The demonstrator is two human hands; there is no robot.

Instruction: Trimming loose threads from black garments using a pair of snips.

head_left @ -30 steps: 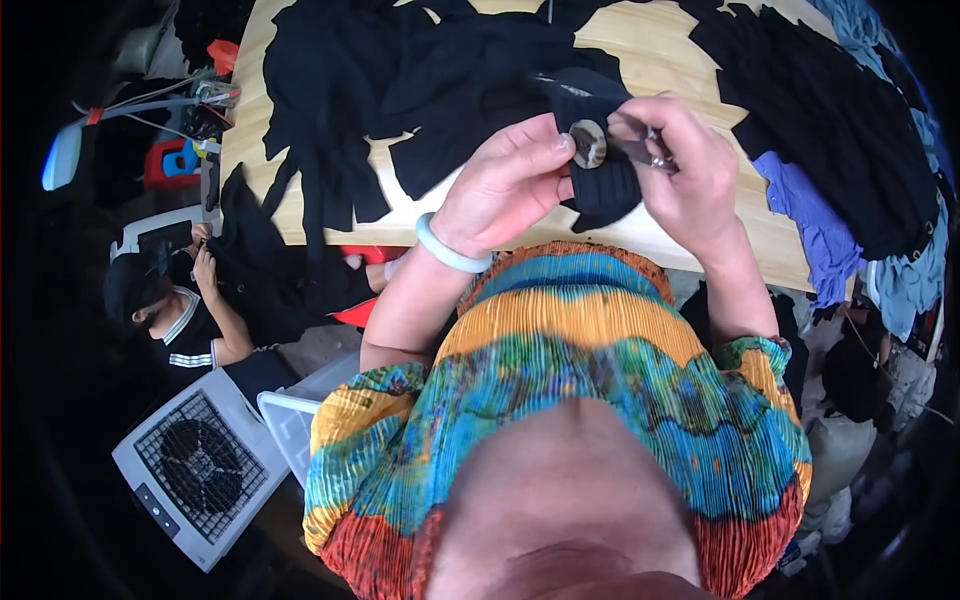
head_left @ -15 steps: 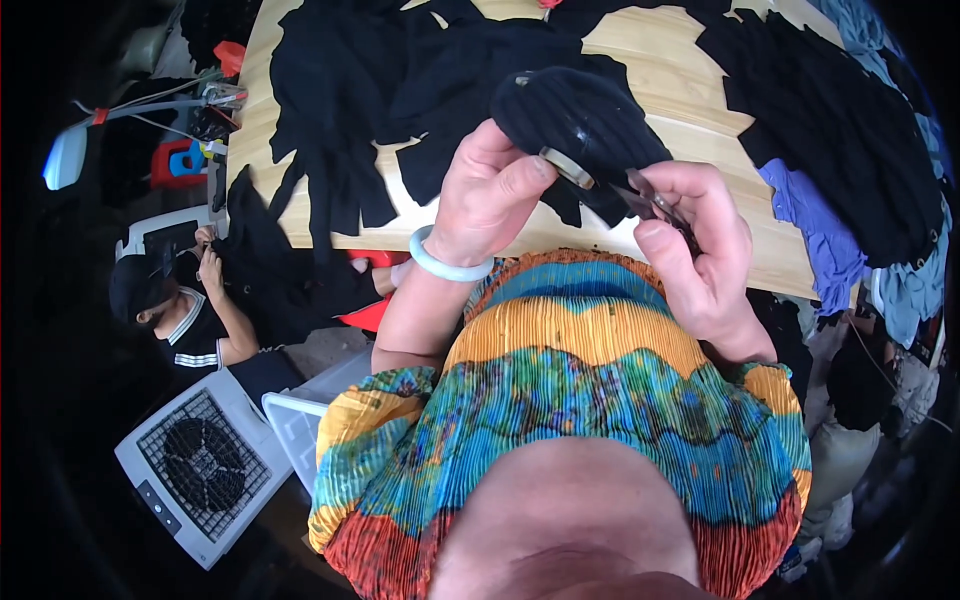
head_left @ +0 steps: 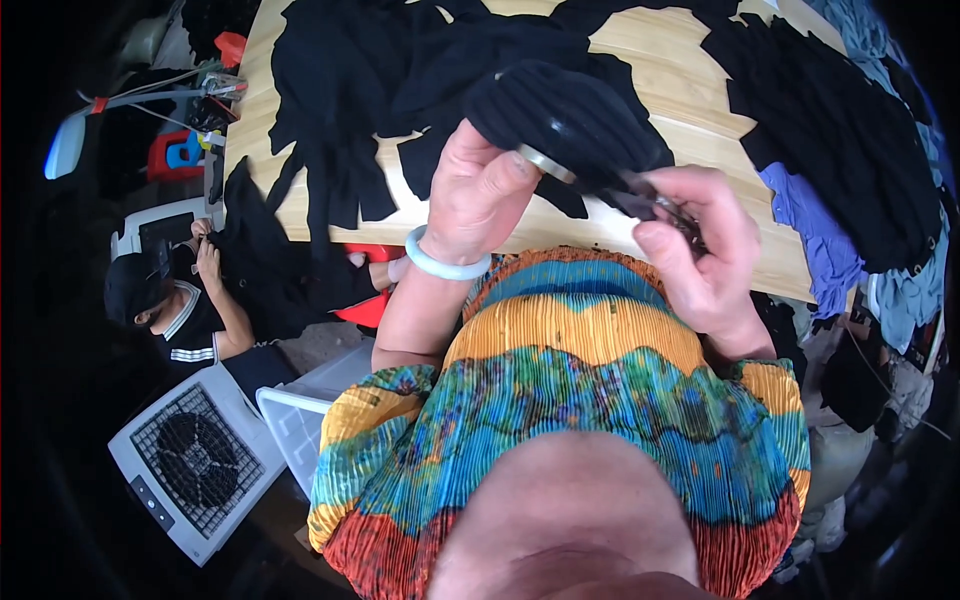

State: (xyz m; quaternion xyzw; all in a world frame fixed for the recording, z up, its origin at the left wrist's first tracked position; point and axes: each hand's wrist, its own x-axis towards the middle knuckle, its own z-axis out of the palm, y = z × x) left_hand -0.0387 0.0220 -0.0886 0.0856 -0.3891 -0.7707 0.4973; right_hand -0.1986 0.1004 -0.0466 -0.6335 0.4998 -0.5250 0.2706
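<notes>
- Closest, from my feed's centre toward six o'clock, I see the wearer's pleated, multicoloured dress (head_left: 575,335).
- At twelve o'clock I have the left hand (head_left: 478,195), a pale bracelet (head_left: 447,266) at its wrist; thumb and fingers are narrowed, pinching cloth and a button together.
- That button (head_left: 547,164), a thick round piece with a pale rim, sits at one o'clock by the thumb tip, nearly edge-on to me. I can't tell if it is fastened.
- The black cloth piece (head_left: 560,110) bulges up just beyond it, also toward one o'clock, raised over the counter.
- Between two and three o'clock, the right hand (head_left: 715,255) grips dark metal snips (head_left: 678,218) between thumb and fingers, tips aimed toward ten. Blur keeps me from telling whether they touch the cloth.
- Toward eight o'clock, I make out a grey-cased fan (head_left: 200,455) with a translucent tub (head_left: 295,425) just beside it.
- Near nine, a co-worker (head_left: 205,325) sits with hands raised at dark cloth.
- Farther out, the wooden counter (head_left: 655,60) bears black garments (head_left: 340,80) at eleven, another dark pile (head_left: 825,130) at two, and purple cloth (head_left: 815,240) just before three.
</notes>
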